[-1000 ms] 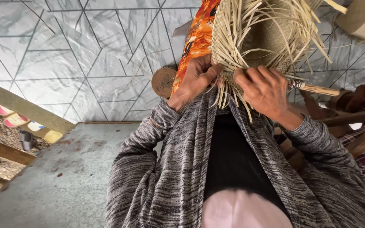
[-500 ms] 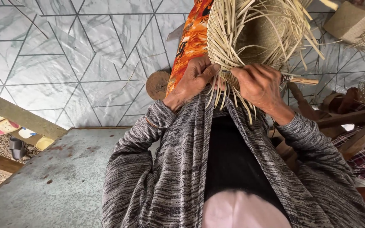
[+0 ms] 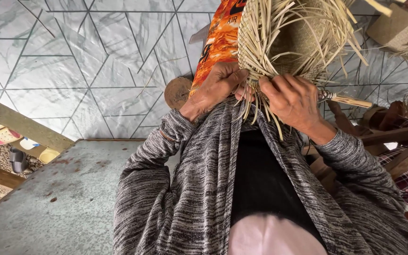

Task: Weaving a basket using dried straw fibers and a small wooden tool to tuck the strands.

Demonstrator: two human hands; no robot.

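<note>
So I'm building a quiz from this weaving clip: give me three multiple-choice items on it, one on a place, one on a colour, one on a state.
1. Where is the orange bag?
A. Left of the woven straw piece
B. On the concrete slab
C. On the wooden chair

2. What colour are the sleeves?
A. Plain red
B. Mottled grey
C. Bright yellow

3. How is the woven straw piece's lower edge?
A. Trimmed smooth
B. Bound with tape
C. Loose, strands hanging free

Answers:
1. A: the bag hangs beside the piece, behind the left hand.
2. B: both arms show grey mottled knit.
3. C: loose strands hang past the right hand; both hands pinch them.
</note>
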